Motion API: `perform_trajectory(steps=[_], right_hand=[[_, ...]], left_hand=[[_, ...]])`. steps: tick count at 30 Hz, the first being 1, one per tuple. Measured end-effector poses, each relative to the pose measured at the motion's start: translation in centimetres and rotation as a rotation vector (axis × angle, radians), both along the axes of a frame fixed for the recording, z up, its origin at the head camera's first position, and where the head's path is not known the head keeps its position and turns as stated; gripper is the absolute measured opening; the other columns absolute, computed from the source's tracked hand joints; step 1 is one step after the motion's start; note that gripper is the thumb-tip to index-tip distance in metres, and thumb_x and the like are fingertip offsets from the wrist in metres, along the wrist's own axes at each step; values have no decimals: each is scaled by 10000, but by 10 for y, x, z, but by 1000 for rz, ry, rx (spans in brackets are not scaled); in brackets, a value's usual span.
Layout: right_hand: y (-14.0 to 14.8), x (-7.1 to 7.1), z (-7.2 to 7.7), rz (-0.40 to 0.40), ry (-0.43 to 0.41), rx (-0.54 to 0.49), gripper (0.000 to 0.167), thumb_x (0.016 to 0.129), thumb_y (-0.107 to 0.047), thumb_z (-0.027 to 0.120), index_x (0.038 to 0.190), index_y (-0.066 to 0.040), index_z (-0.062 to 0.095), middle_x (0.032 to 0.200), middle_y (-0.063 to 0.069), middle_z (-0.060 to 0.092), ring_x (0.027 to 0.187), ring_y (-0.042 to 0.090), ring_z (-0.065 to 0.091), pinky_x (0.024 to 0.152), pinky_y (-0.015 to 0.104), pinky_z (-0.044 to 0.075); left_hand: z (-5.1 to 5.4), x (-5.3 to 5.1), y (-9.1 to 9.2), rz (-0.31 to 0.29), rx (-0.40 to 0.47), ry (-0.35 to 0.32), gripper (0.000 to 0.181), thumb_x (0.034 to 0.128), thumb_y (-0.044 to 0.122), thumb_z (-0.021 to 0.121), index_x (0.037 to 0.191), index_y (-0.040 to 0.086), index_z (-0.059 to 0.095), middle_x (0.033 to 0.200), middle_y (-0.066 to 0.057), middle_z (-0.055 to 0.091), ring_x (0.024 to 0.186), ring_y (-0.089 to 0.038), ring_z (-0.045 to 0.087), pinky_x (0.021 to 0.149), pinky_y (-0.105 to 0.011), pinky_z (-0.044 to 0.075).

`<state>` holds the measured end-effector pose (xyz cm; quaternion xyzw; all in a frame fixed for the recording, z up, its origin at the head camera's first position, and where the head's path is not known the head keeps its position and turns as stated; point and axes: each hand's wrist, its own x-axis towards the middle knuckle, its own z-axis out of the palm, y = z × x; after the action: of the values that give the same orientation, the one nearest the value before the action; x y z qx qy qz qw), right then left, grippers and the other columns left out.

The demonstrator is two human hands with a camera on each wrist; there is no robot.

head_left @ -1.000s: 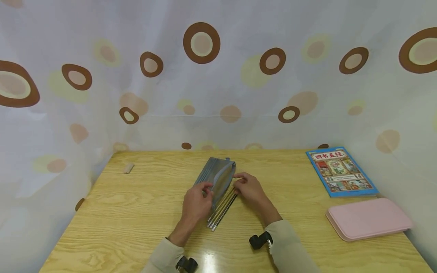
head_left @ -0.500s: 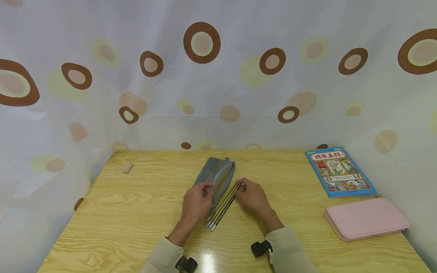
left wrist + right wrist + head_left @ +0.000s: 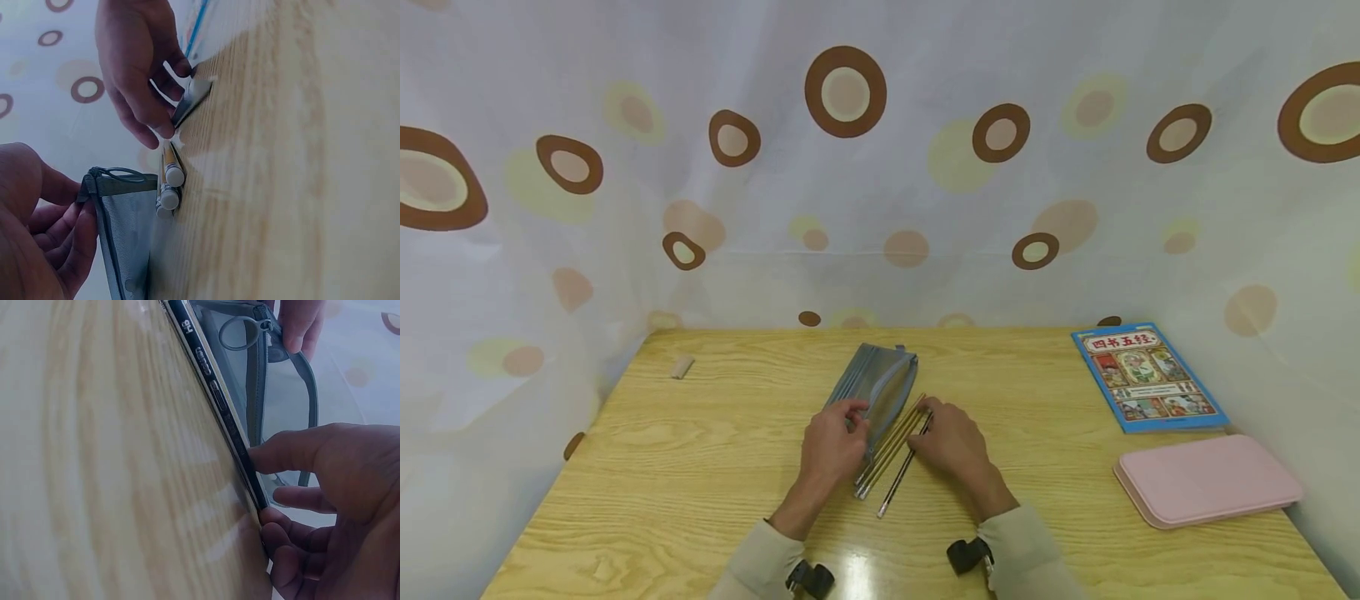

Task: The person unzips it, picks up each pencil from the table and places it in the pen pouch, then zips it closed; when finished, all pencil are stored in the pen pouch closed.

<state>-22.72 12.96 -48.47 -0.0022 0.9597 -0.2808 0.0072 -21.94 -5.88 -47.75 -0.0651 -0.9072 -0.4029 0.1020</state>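
As we look across the yellow wood-grain table (image 3: 647,483) from left to right, we first meet one small beige block (image 3: 682,367) on the far left. Nearer the middle, the person's left hand (image 3: 835,446) pinches a corner of one grey-blue mesh pouch (image 3: 872,367), which lies slanted, with lines running along its left side and its long zipped mouth gaping on the right. Just to the right of it we find a row of slim gold-coloured pencils (image 3: 889,450), side by side and slanting the same way, with silvery collars and white eraser tips at their near ends; we count three tips from the left wrist. Across a narrow gap comes one glossy black pencil (image 3: 898,479) with pale lettering on its barrel and a pale eraser tip. The person's right hand (image 3: 952,442) grips it near its far end between thumb and fingers; whether it touches the tabletop, we cannot tell. Well apart, on the far right, we see one blue-edged book (image 3: 1150,379) with red characters above illustrated panels, and, just beside it on the near side, one pink case (image 3: 1213,479), flat and round-cornered.
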Motion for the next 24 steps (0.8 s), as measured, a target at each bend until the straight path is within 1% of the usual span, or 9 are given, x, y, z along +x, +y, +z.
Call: perform_trajectory(steps=[5,8,9,10,15,16,19,24], right_hand=[[2,4,3,2,-21,-20,495,789,-157,675,1274,-105,593,793,15,562,632,157,484,506,278,344],[3,8,4,-15,-45,-12,553,779,-165,663,1318,-104,559,778,25,558,601,155,456,479,271,315],[4,10,5,-21,-52,-5,577,775,-175,667,1334,-105,543,807,28,582,588,154,449,468,270,306],[4,12,6,-23,-61,6,599,772,-185,668,1349,-104,527,796,35,586,570,155,439,456,270,293],[3,19,10,-26,-104,58,675,761,-192,662,1395,-97,450,682,48,591,492,164,427,417,271,262],[3,20,11,-25,-110,63,679,762,-186,656,1400,-94,439,636,46,556,486,169,429,414,272,263],[2,21,10,-32,-111,57,691,762,-164,639,1412,-82,420,599,32,528,471,163,413,406,268,259],[2,21,8,-58,-99,38,682,752,-127,612,1405,-56,426,522,16,458,428,127,298,388,246,194]], left_hand=[[2,0,0,-9,8,-7,198,872,154,658,1060,117,707,799,21,655,483,-41,458,389,-215,339],[2,0,1,-8,9,-18,199,871,153,657,1060,120,707,799,21,656,477,-38,453,387,-212,336],[1,1,1,-8,7,-22,200,871,154,657,1063,123,707,799,24,654,471,-37,448,384,-210,331],[1,0,1,-9,9,-24,201,871,153,657,1064,124,707,798,26,652,466,-38,444,381,-209,328],[1,0,0,-10,12,-27,206,874,155,654,1071,125,706,803,30,649,459,-39,438,376,-212,322],[1,0,0,-9,11,-27,206,875,156,651,1071,125,706,804,30,650,457,-37,436,375,-212,320],[1,0,0,-11,9,-31,208,877,160,642,1073,127,706,807,32,652,456,-35,436,376,-209,316],[1,0,1,-8,15,-17,200,869,154,651,1059,128,710,794,32,653,479,-31,459,382,-211,333]])
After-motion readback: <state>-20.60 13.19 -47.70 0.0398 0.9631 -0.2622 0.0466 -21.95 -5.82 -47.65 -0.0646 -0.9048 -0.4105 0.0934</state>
